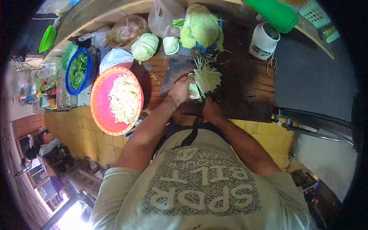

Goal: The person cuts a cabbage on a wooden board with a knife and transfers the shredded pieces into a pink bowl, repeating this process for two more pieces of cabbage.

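Note:
My left hand (181, 90) presses down on a cut piece of cabbage (194, 90), its fingers wrapped round the top. The piece rests on a dark cutting board (175, 69). A loose heap of shredded cabbage (207, 76) spreads out from its right side. Close by, at the near right of the cabbage, my right hand (211, 110) is closed; what it grips is hidden by the hand and the dark background. To the left, a pink-red basin (96, 111) contains more pale shreds (123, 100).
Beyond the board sit a whole cabbage (145, 47), a smaller cut piece (171, 45) and a large leafy cabbage (202, 30). A blue-rimmed basin (90, 78) of chopped greens stands far left. At the right back are a white container (264, 41) and a green lid (274, 15).

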Tool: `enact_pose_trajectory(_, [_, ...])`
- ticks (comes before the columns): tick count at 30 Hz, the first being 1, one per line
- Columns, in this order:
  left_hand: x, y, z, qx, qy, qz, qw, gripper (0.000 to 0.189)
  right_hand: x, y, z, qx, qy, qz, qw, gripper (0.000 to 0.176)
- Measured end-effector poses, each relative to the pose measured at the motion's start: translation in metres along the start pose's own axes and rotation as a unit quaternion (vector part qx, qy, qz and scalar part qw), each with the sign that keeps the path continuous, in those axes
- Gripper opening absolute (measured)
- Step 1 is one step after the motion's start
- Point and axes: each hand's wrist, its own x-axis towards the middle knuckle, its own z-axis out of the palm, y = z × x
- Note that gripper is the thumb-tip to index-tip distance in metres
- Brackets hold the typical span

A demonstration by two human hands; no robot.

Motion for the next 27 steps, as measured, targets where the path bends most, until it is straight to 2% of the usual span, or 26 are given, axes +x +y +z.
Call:
enact_pose_trajectory(2, [0.002, -0.005, 0.002, 0.0, 0.023, 0.026, 0.999, 0.052, -0.01, 0.0, -0.007, -0.032, -0.003, -0.009, 0.999, 0.029])
enact_pose_trajectory(5, [-0.002, -0.003, -0.002, 0.04, -0.032, -0.009, 0.999, 0.052, -0.023, -0.017, -0.013, 0.01, 0.008, 0.001, 1.0, 0.031])
enact_pose_trajectory(8, [-0.001, -0.008, 0.005, 0.037, -0.004, 0.0, 0.999, 0.052, -0.017, -0.035, -0.02, 0.027, 0.016, 0.016, 0.999, 0.031])
enact_pose_trajectory(13, [-0.006, -0.001, 0.003, 0.04, -0.028, -0.046, 0.998, 0.054, -0.008, -0.024, -0.008, 0.058, -0.007, -0.006, 0.998, 0.031])
enact_pose_trajectory(15, [-0.004, -0.003, 0.001, 0.049, 0.012, 0.028, 0.998, 0.056, 0.004, -0.022, 0.004, 0.045, 0.007, -0.012, 0.999, 0.031])
enact_pose_trajectory(17, [-0.002, -0.008, 0.004, 0.027, -0.003, 0.015, 1.0, 0.057, 0.011, -0.017, 0.011, 0.03, 0.021, -0.02, 0.999, 0.032])
enact_pose_trajectory(19, [0.0, -0.006, 0.001, 0.027, -0.031, -0.018, 0.999, 0.057, 0.014, -0.012, 0.012, 0.032, -0.02, -0.022, 0.999, 0.034])
enact_pose_trajectory(22, [0.001, 0.008, -0.012, 0.066, 0.01, 0.041, 0.997, 0.059, 0.003, -0.003, 0.004, 0.017, -0.012, 0.003, 1.0, 0.038])
enact_pose_trajectory(23, [0.004, 0.004, -0.008, -0.002, -0.052, -0.046, 0.998, 0.064, -0.002, 0.002, -0.002, 0.016, -0.006, 0.0, 1.0, 0.038])
enact_pose_trajectory(24, [0.004, -0.002, -0.006, -0.001, -0.051, -0.046, 0.998, 0.064, -0.009, 0.009, -0.005, -0.032, -0.033, -0.046, 0.998, 0.039])
enact_pose_trajectory(25, [0.004, -0.002, -0.012, 0.028, -0.069, -0.013, 0.997, 0.065, -0.013, 0.013, -0.006, -0.078, -0.059, -0.09, 0.991, 0.042])
enact_pose_trajectory(26, [0.003, -0.002, -0.017, 0.058, -0.089, 0.021, 0.994, 0.066, -0.01, 0.015, -0.005, -0.074, -0.057, -0.087, 0.992, 0.042])
enact_pose_trajectory(27, [0.001, -0.003, -0.02, 0.099, -0.1, 0.045, 0.989, 0.064, -0.002, 0.018, -0.003, -0.029, -0.058, -0.041, 0.997, 0.041])
